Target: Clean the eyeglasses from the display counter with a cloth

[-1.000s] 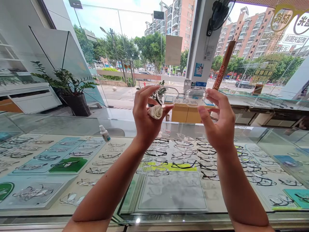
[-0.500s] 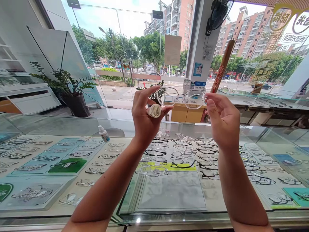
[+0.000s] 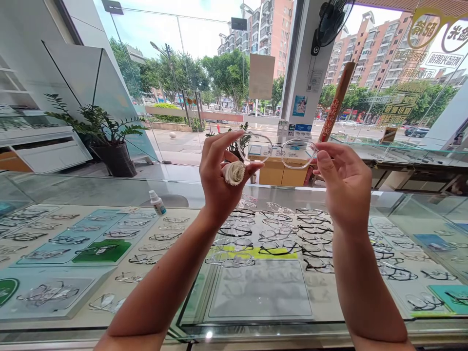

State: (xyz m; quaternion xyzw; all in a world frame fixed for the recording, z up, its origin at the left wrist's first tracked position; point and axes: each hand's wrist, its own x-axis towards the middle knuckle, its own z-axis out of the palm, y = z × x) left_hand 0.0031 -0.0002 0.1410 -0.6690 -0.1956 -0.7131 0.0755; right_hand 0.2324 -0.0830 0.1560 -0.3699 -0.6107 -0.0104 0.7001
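A pair of clear-rimmed eyeglasses (image 3: 299,153) is raised above the counter, lenses facing me, between my two hands. My left hand (image 3: 216,183) holds the left side of the frame, index finger at the upper rim and thumb near the lower rim. Tucked in the same hand is a rolled whitish cloth (image 3: 235,173) with a zigzag edge. At the frame's right end, the thumb and index finger of my right hand (image 3: 349,190) pinch the rim or hinge area. Its remaining fingers are loosely curled. The temple arms are hard to make out.
Below is a glass display counter (image 3: 259,292) with several rows of spectacles (image 3: 280,247). A small white spray bottle (image 3: 157,203) stands on the glass at left. Beyond are a potted plant (image 3: 113,151), a second counter (image 3: 285,171) and large windows.
My right hand has moved slightly right and down, and the right end of the eyeglasses has shifted with it. My left hand and the cloth are almost still.
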